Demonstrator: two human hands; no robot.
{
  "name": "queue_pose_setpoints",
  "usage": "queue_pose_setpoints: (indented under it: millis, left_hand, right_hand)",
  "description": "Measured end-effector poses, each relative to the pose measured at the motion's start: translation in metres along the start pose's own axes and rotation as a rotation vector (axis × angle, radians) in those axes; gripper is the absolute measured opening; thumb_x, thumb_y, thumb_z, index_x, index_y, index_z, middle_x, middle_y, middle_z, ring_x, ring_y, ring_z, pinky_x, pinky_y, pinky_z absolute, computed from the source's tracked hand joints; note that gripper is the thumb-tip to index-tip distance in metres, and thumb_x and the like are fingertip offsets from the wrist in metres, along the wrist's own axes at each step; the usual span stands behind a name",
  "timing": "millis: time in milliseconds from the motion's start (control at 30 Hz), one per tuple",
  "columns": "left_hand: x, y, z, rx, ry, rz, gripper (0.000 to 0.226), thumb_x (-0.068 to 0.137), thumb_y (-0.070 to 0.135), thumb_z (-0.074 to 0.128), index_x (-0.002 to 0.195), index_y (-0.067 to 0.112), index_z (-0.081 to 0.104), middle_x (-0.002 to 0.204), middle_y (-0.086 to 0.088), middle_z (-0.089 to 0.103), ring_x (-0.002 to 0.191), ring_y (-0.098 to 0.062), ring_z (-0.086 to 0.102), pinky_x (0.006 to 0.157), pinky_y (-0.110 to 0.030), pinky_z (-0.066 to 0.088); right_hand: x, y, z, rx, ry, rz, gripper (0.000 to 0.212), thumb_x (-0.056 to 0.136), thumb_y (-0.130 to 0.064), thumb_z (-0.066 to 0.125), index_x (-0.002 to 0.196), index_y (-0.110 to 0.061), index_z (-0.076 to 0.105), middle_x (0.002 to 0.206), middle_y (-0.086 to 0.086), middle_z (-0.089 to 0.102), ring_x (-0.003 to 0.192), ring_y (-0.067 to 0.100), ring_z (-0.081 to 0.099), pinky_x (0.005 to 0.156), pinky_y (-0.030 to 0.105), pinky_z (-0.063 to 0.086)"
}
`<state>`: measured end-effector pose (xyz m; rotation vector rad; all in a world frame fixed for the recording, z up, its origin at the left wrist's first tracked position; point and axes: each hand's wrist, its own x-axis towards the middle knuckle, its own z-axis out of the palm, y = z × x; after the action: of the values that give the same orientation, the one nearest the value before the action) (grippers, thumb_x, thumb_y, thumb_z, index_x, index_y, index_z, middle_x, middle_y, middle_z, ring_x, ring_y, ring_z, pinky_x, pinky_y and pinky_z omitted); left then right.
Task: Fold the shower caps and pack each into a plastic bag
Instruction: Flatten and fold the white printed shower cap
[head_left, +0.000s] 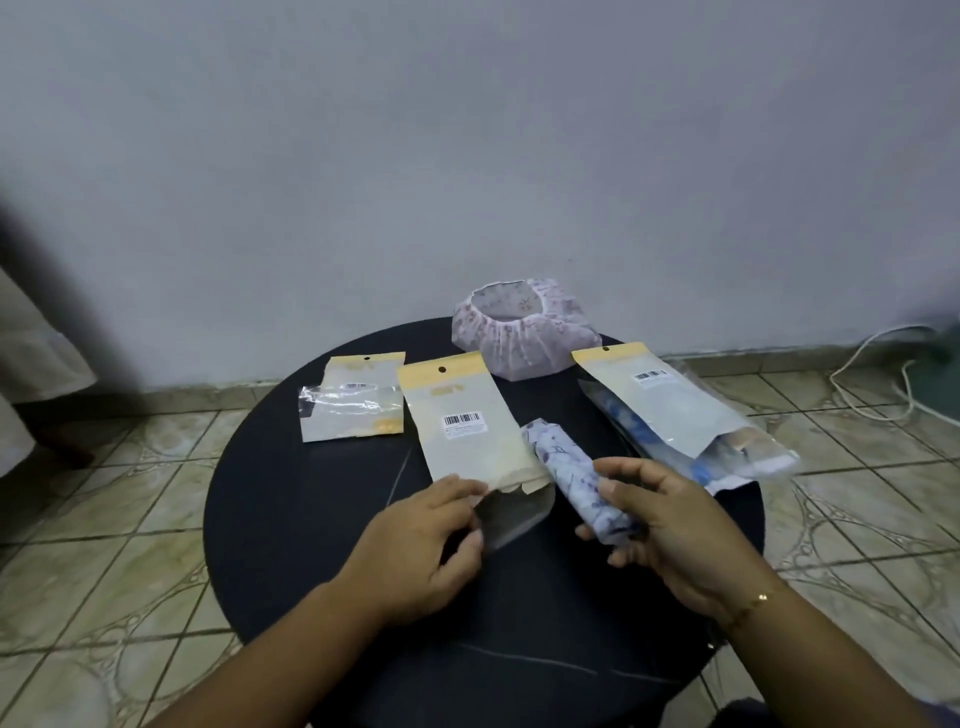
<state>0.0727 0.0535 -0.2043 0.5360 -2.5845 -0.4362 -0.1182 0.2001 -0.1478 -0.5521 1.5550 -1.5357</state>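
Bearing barcode label (462, 419), unreadable print, plastic bag (467, 426)

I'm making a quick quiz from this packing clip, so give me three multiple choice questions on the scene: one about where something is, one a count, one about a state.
1. Where does the unfolded pink shower cap sit?
A. at the far edge of the round table
B. on the floor
C. inside a bag

2. How many plastic bags lie on or over the table?
A. one
B. three
C. six

3. What is the right hand doing?
A. resting flat and empty
B. gripping the rolled shower cap
C. lifting the pink cap

Answers: 1 A, it stands behind the bags near the wall. 2 B, left bag, middle bag, right bag. 3 B, its fingers curl around the roll while the left hand holds the middle bag's mouth.
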Motion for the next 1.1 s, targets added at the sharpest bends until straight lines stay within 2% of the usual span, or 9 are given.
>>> queue_pose_setpoints:
  millis: [100,167,233,300,433,633,867,1000,1100]
  left_hand:
    - [0.005,0.005,0.006,0.032,0.045,-0.118,0.059,0.084,0.062,0.023,0.084,0.026,0.069,0.125,0.024,0.055,0.098,0.003,0.058,0.073,-0.012,0.042]
    - [0.007,0.007,0.011,0.094,0.066,-0.144,0.052,0.082,0.063,0.033,0.074,0.024,0.066,0.120,0.023,0.057,0.087,0.002,0.058,0.067,-0.011,0.041]
    - [0.008,0.007,0.014,0.129,0.056,-0.142,0.033,0.083,0.054,0.051,0.077,0.024,0.062,0.120,0.023,0.055,0.087,0.000,0.058,0.066,-0.003,0.032]
    - [0.007,0.008,0.015,0.161,0.060,-0.127,0.024,0.084,0.047,0.054,0.092,0.027,0.066,0.123,0.020,0.056,0.093,-0.003,0.060,0.070,-0.003,0.035]
    - [0.009,0.009,0.021,0.290,0.065,-0.087,0.042,0.082,0.047,0.044,0.107,0.028,0.071,0.121,0.009,0.064,0.096,-0.010,0.067,0.074,-0.022,0.054]
    - [0.012,0.012,0.020,0.327,0.063,-0.082,0.051,0.077,0.045,0.042,0.112,0.022,0.071,0.117,0.010,0.067,0.090,-0.007,0.069,0.064,-0.016,0.053]
    - [0.013,0.029,0.021,0.217,0.098,-0.109,0.053,0.070,0.044,0.046,0.112,0.022,0.071,0.119,0.012,0.065,0.080,0.001,0.066,0.059,-0.010,0.047]
    - [0.014,0.034,0.025,0.215,0.115,-0.100,0.054,0.070,0.041,0.048,0.114,0.019,0.070,0.124,0.009,0.063,0.088,-0.003,0.066,0.063,-0.014,0.049]
    - [0.014,0.034,0.024,0.228,0.121,-0.097,0.056,0.068,0.039,0.047,0.116,0.018,0.068,0.126,0.007,0.062,0.092,-0.008,0.066,0.062,-0.017,0.051]
  right_hand:
    - [-0.006,-0.007,-0.006,-0.024,-0.027,-0.028,0.016,0.090,-0.005,0.054,0.101,-0.009,0.066,0.096,0.016,0.070,0.062,0.030,0.065,0.033,0.021,0.037]
    - [-0.011,-0.012,-0.009,-0.065,-0.075,-0.044,0.016,0.090,-0.007,0.054,0.098,-0.010,0.067,0.088,0.013,0.072,0.056,0.028,0.063,0.032,0.021,0.034]
    - [-0.017,-0.016,-0.011,-0.137,-0.144,-0.036,0.017,0.090,-0.008,0.054,0.098,-0.009,0.068,0.082,0.011,0.073,0.052,0.027,0.061,0.030,0.019,0.034]
    - [-0.022,-0.019,-0.013,-0.219,-0.213,-0.019,0.017,0.090,-0.010,0.055,0.097,-0.010,0.070,0.082,0.011,0.073,0.048,0.026,0.060,0.029,0.018,0.034]
    - [-0.026,-0.027,-0.019,-0.334,-0.217,-0.018,0.019,0.091,-0.007,0.053,0.091,-0.011,0.072,0.067,0.013,0.069,0.038,0.020,0.054,0.028,0.017,0.031]
    - [-0.026,-0.031,-0.019,-0.463,-0.176,-0.056,0.021,0.091,-0.008,0.052,0.089,-0.011,0.073,0.045,0.003,0.058,0.032,0.012,0.046,0.032,0.016,0.030]
    - [-0.015,-0.018,0.002,-0.456,-0.111,-0.095,0.016,0.091,-0.014,0.055,0.091,-0.012,0.071,0.055,0.006,0.063,0.039,0.014,0.052,0.032,0.019,0.033]
    - [-0.007,-0.003,0.015,-0.433,-0.113,-0.085,0.019,0.092,-0.016,0.053,0.088,-0.015,0.071,0.051,0.006,0.061,0.043,0.020,0.052,0.036,0.022,0.033]
    - [-0.005,0.004,0.022,-0.362,-0.211,-0.006,0.022,0.088,-0.013,0.051,0.102,-0.014,0.070,0.078,0.011,0.069,0.066,0.030,0.053,0.045,0.028,0.036]
